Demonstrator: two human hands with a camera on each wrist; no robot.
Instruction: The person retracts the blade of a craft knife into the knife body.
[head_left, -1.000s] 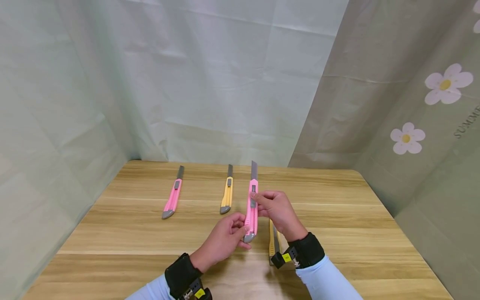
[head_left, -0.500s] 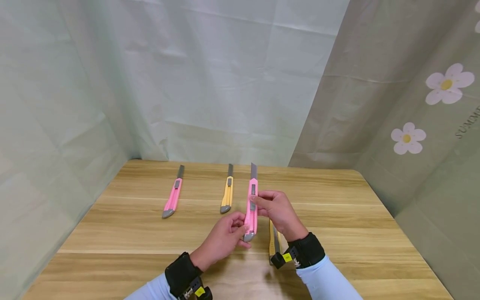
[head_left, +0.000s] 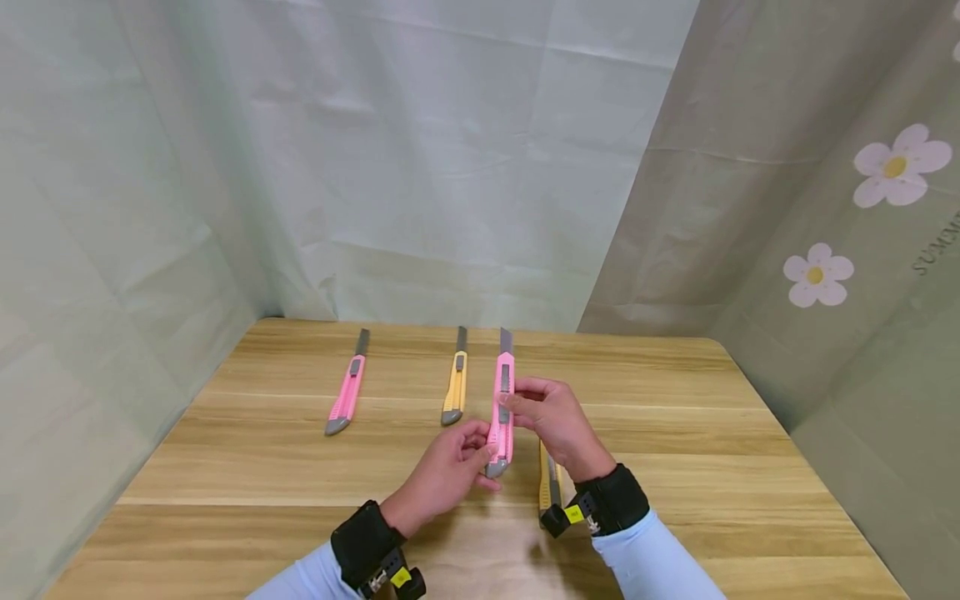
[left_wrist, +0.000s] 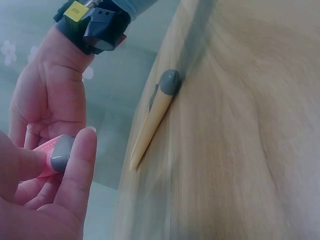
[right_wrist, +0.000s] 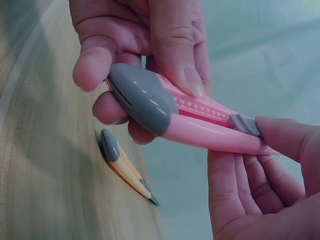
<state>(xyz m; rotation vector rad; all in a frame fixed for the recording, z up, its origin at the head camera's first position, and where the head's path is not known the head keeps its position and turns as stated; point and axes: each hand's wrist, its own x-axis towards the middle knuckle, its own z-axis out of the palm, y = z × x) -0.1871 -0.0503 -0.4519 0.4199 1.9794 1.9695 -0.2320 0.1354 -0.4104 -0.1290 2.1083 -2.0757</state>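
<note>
Both hands hold a pink utility knife above the table, its blade pointing away and partly out. My left hand pinches its grey-capped lower end between thumb and fingers. Midway along the body, my right hand grips it, the thumb against the grey slider. Under the right wrist lies a yellow utility knife, partly hidden by that hand and wrist camera. Farther back lie another yellow utility knife and a second pink one, both with blades out.
The wood-grain table has rounded far corners. A pale curtain hangs behind it and along the sides, printed with white flowers at the right. Black wristbands with small cameras sit on both wrists.
Less of the held pink knife's blade shows beyond its body. The right thumb has slid slightly toward the grey-capped end. The knives on the table have not moved.
</note>
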